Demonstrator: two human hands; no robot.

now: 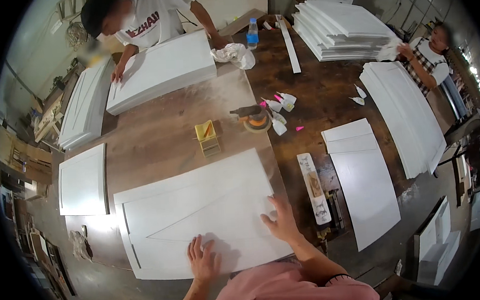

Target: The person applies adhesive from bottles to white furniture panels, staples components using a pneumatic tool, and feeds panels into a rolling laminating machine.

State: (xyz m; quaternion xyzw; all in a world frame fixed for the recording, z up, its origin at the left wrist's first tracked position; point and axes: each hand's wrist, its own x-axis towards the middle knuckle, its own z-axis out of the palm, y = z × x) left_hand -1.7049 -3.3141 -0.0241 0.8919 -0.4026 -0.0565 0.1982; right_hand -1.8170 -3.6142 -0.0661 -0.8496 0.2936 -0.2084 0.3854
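A large white cabinet door panel (pixel 169 200) lies flat on the brown table in front of me, with thin slanting lines across its face and a narrow dark slot near its left end. My left hand (pixel 205 259) rests on the panel close to its near edge, fingers apart and holding nothing. Over by the right edge of the panel is my right hand (pixel 280 219), its thumb and fingers spread at that edge. Beyond the panel stand a yellow box-shaped holder (pixel 206 132) and an orange and black sander (pixel 256 119).
Several glue bottles (pixel 279 107) lie beside the sander. To the right are a white strip (pixel 313 187), a white board (pixel 363 179) and panel stacks (pixel 406 117). A co-worker bends over a panel stack (pixel 165 67) at the far left; another stands far right. A water bottle (pixel 252 35) stands behind.
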